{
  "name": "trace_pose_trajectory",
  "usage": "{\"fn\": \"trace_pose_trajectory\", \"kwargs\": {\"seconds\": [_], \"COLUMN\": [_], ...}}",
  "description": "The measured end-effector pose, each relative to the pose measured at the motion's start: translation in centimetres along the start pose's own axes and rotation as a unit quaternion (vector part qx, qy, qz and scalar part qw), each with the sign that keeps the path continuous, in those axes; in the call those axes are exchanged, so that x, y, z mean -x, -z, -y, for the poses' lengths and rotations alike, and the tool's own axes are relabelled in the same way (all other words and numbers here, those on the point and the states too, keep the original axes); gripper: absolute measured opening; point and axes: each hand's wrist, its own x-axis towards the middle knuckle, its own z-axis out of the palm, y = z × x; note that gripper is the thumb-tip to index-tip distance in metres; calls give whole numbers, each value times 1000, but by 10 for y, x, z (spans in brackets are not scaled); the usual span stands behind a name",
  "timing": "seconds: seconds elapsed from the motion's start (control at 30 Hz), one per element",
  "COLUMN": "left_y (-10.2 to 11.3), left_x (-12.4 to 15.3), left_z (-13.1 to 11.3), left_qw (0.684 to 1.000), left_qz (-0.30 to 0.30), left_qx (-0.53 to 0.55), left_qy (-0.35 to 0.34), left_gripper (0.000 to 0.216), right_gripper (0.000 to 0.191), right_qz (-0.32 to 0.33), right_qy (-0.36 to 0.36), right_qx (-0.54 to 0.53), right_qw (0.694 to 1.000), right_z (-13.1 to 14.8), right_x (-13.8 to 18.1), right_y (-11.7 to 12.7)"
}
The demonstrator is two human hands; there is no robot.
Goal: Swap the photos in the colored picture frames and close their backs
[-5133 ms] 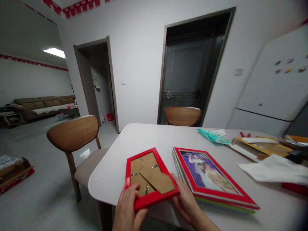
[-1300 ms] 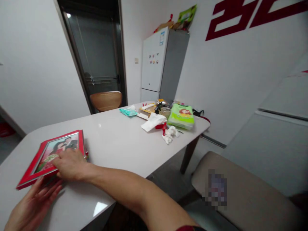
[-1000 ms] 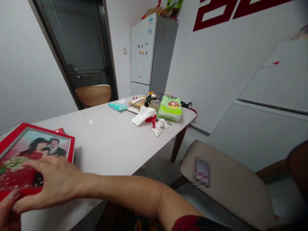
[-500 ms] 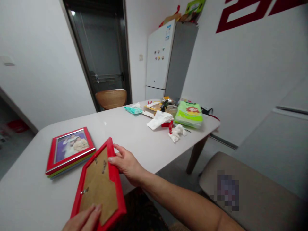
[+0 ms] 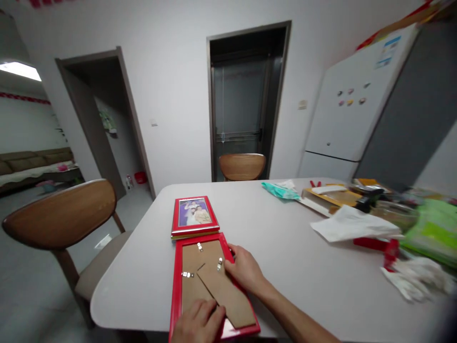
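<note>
A red picture frame [image 5: 176, 295] lies with its brown backing board [image 5: 193, 286] facing up, close to the table's front edge. Small metal clips sit along the backing, and a stand leg [image 5: 232, 295] slants across it. My right hand [image 5: 248, 272] grips the frame's right side, its thumb near a clip and its other fingers over the outer edge. Across the lower left of the back lies my left hand [image 5: 200, 320], fingers bent together; its thumb is hidden. Just beyond, a stack of frames is topped by a red picture frame [image 5: 194, 214] showing a photo.
On the white table's [image 5: 246, 214] right side are a teal packet [image 5: 281, 190], a white tissue [image 5: 353, 224], a red tool [image 5: 391, 252], white gloves [image 5: 417, 281] and a green package [image 5: 433, 224]. Wooden chairs [image 5: 64, 214] stand left and behind; a fridge [image 5: 357, 100] is at right.
My view has swung left. The red frame, earlier held tilted up, now lies flatter, close to the stack. Both hands stay on it.
</note>
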Motion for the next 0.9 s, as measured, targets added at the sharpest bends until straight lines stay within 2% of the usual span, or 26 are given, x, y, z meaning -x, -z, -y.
{"fn": "trace_pose_trajectory", "kwargs": {"seconds": [0.13, 0.23, 0.33, 0.43, 0.53, 0.7, 0.9], "left_y": [20, 29, 31, 27, 23, 19, 15], "left_x": [-12, -8, 2, 9, 11, 13, 15], "left_z": [-7, -1, 16, 33, 41, 40, 42], "left_qw": [995, 989, 969, 935, 926, 922, 920], "left_qz": [3, -12, -64, -96, -97, -114, -137], "left_qx": [68, 110, 113, 132, 164, 175, 174], "left_qy": [69, 101, 211, 314, 327, 326, 323], "left_gripper": [45, 43, 47, 54, 54, 53, 50], "right_gripper": [30, 36, 40, 30, 26, 24, 24], "right_qz": [6, 23, 32, 57, 61, 59, 1], "right_qy": [-13, 33, 92, 105, 106, 114, 150], "right_qx": [94, 124, 138, 141, 144, 143, 169], "right_qw": [995, 992, 986, 983, 982, 981, 974], "right_z": [-2, -3, -3, -2, -1, 1, 26], "right_x": [-7, -6, -4, -7, -11, -10, -2], "right_y": [-8, -11, -12, -15, -18, -16, -22]}}
